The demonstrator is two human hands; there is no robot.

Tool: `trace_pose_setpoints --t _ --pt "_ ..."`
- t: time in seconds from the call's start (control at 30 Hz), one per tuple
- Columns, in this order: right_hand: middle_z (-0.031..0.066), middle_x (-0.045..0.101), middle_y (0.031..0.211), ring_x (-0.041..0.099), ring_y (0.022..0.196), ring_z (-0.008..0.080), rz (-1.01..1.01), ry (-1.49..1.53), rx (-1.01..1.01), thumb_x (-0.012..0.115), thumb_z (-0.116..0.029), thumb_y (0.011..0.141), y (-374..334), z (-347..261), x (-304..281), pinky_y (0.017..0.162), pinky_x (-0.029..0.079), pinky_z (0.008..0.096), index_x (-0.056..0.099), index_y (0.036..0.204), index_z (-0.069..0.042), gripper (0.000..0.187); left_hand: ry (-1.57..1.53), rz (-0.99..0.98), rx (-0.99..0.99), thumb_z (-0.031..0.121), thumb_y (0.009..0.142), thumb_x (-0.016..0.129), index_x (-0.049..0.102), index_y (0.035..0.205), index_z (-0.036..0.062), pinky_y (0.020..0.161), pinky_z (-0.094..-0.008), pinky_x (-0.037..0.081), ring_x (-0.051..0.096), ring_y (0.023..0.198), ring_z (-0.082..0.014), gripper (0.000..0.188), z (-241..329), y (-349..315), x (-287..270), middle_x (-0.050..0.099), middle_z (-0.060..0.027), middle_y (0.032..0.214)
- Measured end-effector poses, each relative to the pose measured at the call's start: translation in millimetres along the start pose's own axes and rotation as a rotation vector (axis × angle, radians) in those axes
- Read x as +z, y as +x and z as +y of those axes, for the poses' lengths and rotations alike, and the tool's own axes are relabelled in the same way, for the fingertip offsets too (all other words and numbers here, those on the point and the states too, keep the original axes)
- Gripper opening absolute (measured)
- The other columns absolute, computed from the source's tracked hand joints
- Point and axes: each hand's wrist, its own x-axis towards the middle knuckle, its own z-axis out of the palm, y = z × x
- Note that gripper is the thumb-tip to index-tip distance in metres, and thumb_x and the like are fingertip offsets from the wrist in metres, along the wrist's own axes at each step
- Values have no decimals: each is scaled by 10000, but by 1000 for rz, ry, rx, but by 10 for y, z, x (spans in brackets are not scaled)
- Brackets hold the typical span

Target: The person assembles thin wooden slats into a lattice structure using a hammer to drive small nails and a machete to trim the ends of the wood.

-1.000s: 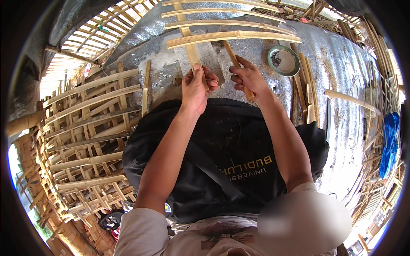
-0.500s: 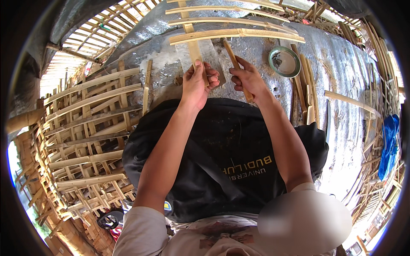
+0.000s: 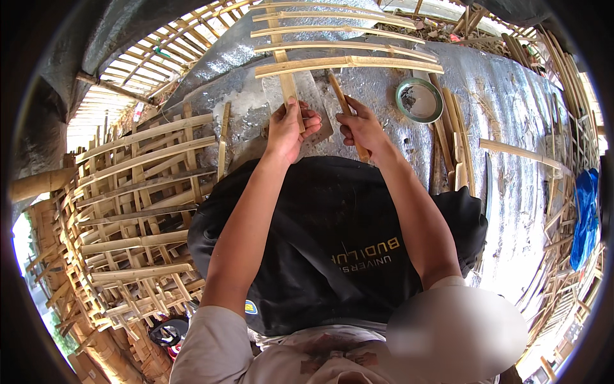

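My left hand [image 3: 286, 133] is closed around the lower end of a flat bamboo slat [image 3: 288, 86], thumb on top and fingers curled beneath. Several bamboo crosspieces [image 3: 348, 63] lie across this slat, forming a ladder-like frame that reaches away from me. Close by on the right, my right hand [image 3: 366, 132] grips a slim wooden stick [image 3: 339, 89] with a darker far end. It slants from far left to near right, below the nearest crosspiece; whether it is a tool handle I cannot tell. A pale flat block [image 3: 320, 105] lies under the hands.
A green-rimmed bowl [image 3: 422, 120] with small dark bits stands right of my right hand. Loose bamboo strips [image 3: 459, 144] lie beside it. Stacked bamboo lattice frames [image 3: 141, 240] fill the left. Black cloth [image 3: 320, 237] covers my lap. A blue plastic bag [image 3: 583, 217] hangs far right.
The whole view has shifted slightly, so the bowl and both hands appear a little lower and further left. Both hands keep their holds.
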Motion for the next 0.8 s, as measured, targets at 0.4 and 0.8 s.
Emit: trace_pose_setpoints --t 0.4,0.8 --pt "-31 449 680 452 556 65 22 -85 7 615 -97 945 -51 -31 0 475 404 246 303 1528 -65 662 190 42 74 401 1083 352 518 980 17 460 -266 339 457 503 -137 431 141 22 100 553 -68 690" --pt "-34 448 686 453 559 61 -31 -94 -4 618 -103 942 -75 -49 15 480 413 240 316 1522 -60 655 98 20 73 369 1090 336 519 926 9 433 -278 350 458 460 -144 436 100 81 28 539 -71 615"
